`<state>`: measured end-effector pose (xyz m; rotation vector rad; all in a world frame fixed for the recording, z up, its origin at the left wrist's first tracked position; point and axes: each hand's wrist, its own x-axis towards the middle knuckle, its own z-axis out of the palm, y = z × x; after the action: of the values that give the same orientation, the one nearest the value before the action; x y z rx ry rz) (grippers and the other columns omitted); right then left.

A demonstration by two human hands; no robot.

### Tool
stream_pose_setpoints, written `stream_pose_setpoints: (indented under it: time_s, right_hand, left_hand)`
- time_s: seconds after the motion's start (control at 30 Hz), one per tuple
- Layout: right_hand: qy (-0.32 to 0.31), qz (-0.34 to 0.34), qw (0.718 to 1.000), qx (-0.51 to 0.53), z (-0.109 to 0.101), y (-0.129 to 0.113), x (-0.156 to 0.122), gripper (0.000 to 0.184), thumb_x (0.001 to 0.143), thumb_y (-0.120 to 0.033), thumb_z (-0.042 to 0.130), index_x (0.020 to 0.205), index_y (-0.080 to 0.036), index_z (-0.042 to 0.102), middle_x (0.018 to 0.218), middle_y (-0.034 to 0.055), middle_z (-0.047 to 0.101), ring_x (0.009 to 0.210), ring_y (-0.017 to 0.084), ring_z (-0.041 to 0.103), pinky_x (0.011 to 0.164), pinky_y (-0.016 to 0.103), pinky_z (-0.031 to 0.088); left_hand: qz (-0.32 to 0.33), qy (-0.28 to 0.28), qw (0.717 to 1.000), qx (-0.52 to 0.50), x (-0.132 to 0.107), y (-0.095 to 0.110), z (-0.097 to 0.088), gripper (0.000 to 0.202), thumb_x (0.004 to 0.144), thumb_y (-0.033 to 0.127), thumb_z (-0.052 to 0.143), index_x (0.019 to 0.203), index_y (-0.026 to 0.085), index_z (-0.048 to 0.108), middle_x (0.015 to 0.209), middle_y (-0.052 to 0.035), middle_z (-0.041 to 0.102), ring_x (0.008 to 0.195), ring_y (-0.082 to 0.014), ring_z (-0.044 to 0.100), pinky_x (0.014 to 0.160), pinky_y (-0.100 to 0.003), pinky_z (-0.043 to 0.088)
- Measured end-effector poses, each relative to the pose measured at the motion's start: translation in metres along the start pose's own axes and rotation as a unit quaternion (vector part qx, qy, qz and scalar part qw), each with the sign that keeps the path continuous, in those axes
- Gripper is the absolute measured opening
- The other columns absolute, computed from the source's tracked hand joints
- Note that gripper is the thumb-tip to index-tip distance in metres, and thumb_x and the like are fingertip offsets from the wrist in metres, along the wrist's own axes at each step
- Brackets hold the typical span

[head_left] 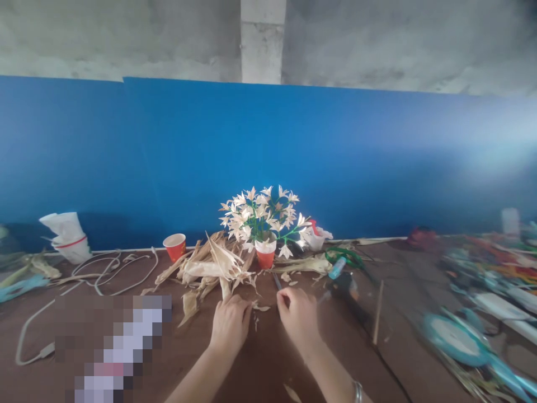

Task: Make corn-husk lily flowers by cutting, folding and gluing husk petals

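Note:
My left hand [230, 324] is closed at the near end of a pale dried corn husk [225, 263], whose frayed part fans out beyond my fingers. Beside it on the right, my right hand [298, 320] is curled shut. A thin grey metal-looking strip [277, 281] shows just past its fingertips; whether the fingers grip it is hidden. Small husk scraps [260, 307] lie between the hands. Straight ahead stands a red and white paper cup [265, 258] holding a bunch of cream flowers [247, 215] on green stems.
Another paper cup [175, 249] stands left of the husk pile. White cables [100, 271] and a tissue-filled container [71, 246] lie farther left. On the right are a glue gun [346, 285], its dark cord, a thin stick [378, 313] and a blue ribbon spool [455, 338]. A blue panel [180, 151] rises behind.

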<state>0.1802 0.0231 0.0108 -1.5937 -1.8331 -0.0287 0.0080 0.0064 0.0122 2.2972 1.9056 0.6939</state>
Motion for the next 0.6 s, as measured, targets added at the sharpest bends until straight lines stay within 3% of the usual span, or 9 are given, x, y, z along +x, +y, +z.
stream_pose_setpoints:
  time_s: [0.17,0.27,0.33,0.43,0.5,0.6]
  right_hand:
    - [-0.005,0.012,1.000,0.010,0.001,0.002,0.001,0.015,0.077,-0.014,0.051,0.069,-0.019,0.063,0.070,0.0013,0.066,0.073,0.016,0.058,0.069,0.027,0.025]
    - [-0.013,0.018,1.000,0.020,0.001,0.003,0.001,0.014,0.076,-0.014,0.053,0.069,-0.020,0.063,0.070,0.0010,0.066,0.073,0.016,0.058,0.069,0.027,0.024]
    - [-0.019,0.023,0.999,0.022,0.001,0.003,0.001,0.014,0.076,-0.014,0.053,0.068,-0.020,0.063,0.070,0.0004,0.066,0.073,0.016,0.058,0.068,0.027,0.024]
    - [-0.024,0.028,0.999,0.025,0.001,0.004,0.001,0.014,0.075,-0.012,0.054,0.068,-0.020,0.062,0.071,0.0002,0.067,0.074,0.017,0.058,0.069,0.027,0.024]
    - [-0.026,0.026,0.999,0.025,0.001,0.003,0.001,0.013,0.075,-0.012,0.054,0.069,-0.020,0.062,0.072,0.0003,0.067,0.075,0.017,0.058,0.069,0.027,0.025]
    - [-0.031,0.026,0.999,0.027,0.000,0.003,0.001,0.013,0.075,-0.012,0.054,0.068,-0.020,0.062,0.071,0.0001,0.067,0.074,0.017,0.058,0.069,0.028,0.025]
  left_hand:
    - [-0.033,0.035,0.999,0.017,0.001,0.000,-0.004,0.014,0.079,0.024,0.053,0.070,0.019,0.062,0.076,-0.0037,0.063,0.084,-0.0223,0.054,0.072,-0.033,0.033]
    - [0.007,0.038,0.998,-0.041,-0.003,0.011,-0.011,0.009,0.076,0.027,0.058,0.071,0.019,0.060,0.074,-0.0029,0.062,0.078,-0.0206,0.054,0.070,-0.031,0.035]
    - [0.104,-0.031,0.988,-0.112,-0.009,0.023,-0.016,0.014,0.071,0.033,0.065,0.069,0.020,0.062,0.074,-0.0027,0.062,0.075,-0.0189,0.053,0.068,-0.028,0.037]
    - [0.257,-0.146,0.939,-0.175,-0.020,0.039,-0.019,0.030,0.061,0.046,0.071,0.078,0.022,0.066,0.081,-0.0025,0.062,0.077,-0.0182,0.052,0.069,-0.026,0.039]
    - [0.303,-0.185,0.919,-0.172,-0.026,0.046,-0.016,0.029,0.063,0.048,0.069,0.079,0.024,0.066,0.082,-0.0015,0.062,0.079,-0.0178,0.052,0.073,-0.026,0.038]
    - [0.310,-0.207,0.917,-0.141,-0.029,0.046,-0.008,0.020,0.071,0.044,0.064,0.074,0.024,0.066,0.083,-0.0012,0.061,0.083,-0.0178,0.050,0.079,-0.028,0.035]
